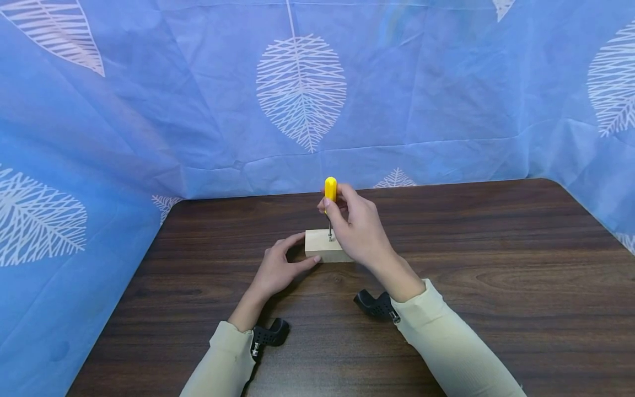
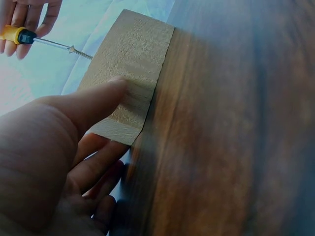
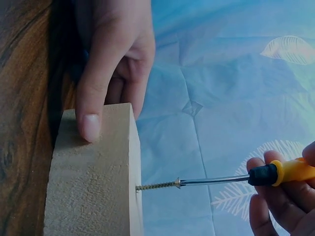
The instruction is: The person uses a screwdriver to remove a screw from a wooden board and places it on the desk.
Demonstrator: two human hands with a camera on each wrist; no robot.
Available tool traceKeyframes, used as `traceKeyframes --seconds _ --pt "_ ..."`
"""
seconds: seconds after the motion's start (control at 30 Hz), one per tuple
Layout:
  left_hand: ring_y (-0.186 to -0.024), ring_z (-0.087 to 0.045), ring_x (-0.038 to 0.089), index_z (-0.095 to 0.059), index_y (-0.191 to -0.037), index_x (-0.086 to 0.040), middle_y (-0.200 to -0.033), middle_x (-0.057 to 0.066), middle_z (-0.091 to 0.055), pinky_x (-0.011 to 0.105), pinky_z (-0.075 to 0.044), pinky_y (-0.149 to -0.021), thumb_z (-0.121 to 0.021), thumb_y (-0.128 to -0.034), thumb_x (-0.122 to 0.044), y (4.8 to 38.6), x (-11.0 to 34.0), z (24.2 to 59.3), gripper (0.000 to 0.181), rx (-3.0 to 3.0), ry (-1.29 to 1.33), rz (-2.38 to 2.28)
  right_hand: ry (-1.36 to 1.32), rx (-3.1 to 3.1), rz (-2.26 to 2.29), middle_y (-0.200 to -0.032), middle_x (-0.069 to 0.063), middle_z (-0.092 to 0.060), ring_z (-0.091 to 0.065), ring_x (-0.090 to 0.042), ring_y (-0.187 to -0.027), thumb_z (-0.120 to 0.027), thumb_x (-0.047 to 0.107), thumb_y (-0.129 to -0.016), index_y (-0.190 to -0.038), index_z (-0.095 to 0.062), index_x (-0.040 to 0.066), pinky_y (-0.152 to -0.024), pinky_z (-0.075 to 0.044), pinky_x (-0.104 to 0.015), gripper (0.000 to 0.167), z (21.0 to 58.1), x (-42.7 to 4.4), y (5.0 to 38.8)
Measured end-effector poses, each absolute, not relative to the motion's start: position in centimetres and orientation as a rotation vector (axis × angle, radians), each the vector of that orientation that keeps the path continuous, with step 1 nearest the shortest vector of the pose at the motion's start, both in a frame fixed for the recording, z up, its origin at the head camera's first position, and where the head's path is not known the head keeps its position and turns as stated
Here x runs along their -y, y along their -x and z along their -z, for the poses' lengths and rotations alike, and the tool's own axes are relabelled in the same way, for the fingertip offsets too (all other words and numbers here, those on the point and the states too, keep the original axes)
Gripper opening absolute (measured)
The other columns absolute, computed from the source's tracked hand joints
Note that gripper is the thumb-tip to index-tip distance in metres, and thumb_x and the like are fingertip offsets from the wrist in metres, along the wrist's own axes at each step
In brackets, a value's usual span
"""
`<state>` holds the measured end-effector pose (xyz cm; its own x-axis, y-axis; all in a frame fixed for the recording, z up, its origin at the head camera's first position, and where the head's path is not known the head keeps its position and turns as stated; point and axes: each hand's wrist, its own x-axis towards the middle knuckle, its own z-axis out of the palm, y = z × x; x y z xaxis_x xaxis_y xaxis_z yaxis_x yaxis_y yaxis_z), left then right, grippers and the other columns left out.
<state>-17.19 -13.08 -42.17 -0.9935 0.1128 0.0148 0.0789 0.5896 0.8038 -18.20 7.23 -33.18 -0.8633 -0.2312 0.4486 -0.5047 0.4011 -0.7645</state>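
A pale wooden block lies on the table, its left end gripped by my left hand. In the left wrist view the thumb presses the block's near side while the other fingers go behind its end. A screw stands upright in the block's top face, much of its thread exposed. My right hand holds a screwdriver by its yellow handle, above the block. In the right wrist view the metal shaft runs in line with the screw, and its tip meets the screw head.
The dark wood-grain table extends on all sides of the block. Behind it and at both sides hangs a blue cloth with white leaf prints. Black wrist devices sit below both wrists, near the cream sleeves.
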Motion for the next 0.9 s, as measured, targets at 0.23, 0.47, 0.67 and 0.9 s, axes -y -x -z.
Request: traceKeyframes --seconds 0.23,0.47,0.67,0.9 --pt "-0.15 -0.051 0.036 -0.059 -0.156 -0.019 -0.154 0.008 -0.064 0.067 -0.027 -0.129 -0.083 -0.0966 -0.036 17.16 13.14 42.19 0.066 -2.762 -0.186 -1.411 -0.625 2.36 -1.503 -0.111 -0.008 -0.076 -0.075 -0.022 -0.106 -0.055 0.024 -0.114 -0.129 -0.063 0.007 -0.088 -0.058 -0.042 0.024 33.27 -7.21 18.21" --pt "-0.151 -0.049 0.036 -0.059 -0.156 -0.018 -0.154 0.009 -0.064 0.068 -0.024 -0.129 -0.083 -0.0967 -0.035 17.08 13.12 42.11 0.066 -2.757 -0.179 -1.406 -0.572 2.33 -1.412 -0.105 -0.007 -0.077 -0.073 -0.021 -0.098 -0.062 0.025 -0.111 -0.122 -0.072 0.009 -0.079 -0.055 -0.037 0.022 33.32 -7.16 18.43" --pt "-0.15 -0.049 0.036 -0.059 -0.156 -0.018 -0.154 0.008 -0.064 0.068 -0.024 -0.129 -0.083 -0.0965 -0.035 17.08 13.1 42.12 0.066 -2.76 -0.172 -1.4 -0.579 2.292 -1.415 -0.104 -0.005 -0.072 -0.072 -0.019 -0.091 -0.07 0.022 -0.107 -0.124 -0.077 0.009 -0.08 -0.06 -0.036 0.022 33.32 -7.21 18.35" --pt "-0.15 -0.05 0.036 -0.059 -0.156 -0.018 -0.154 0.008 -0.064 0.068 -0.023 -0.13 -0.083 -0.0961 -0.035 17.08 13.12 42.17 0.067 -2.758 -0.168 -1.408 -0.607 2.28 -1.451 -0.11 -0.007 -0.077 -0.073 -0.017 -0.091 -0.073 0.018 -0.105 -0.131 -0.069 0.007 -0.084 -0.061 -0.032 0.029 33.18 -7.14 18.16"
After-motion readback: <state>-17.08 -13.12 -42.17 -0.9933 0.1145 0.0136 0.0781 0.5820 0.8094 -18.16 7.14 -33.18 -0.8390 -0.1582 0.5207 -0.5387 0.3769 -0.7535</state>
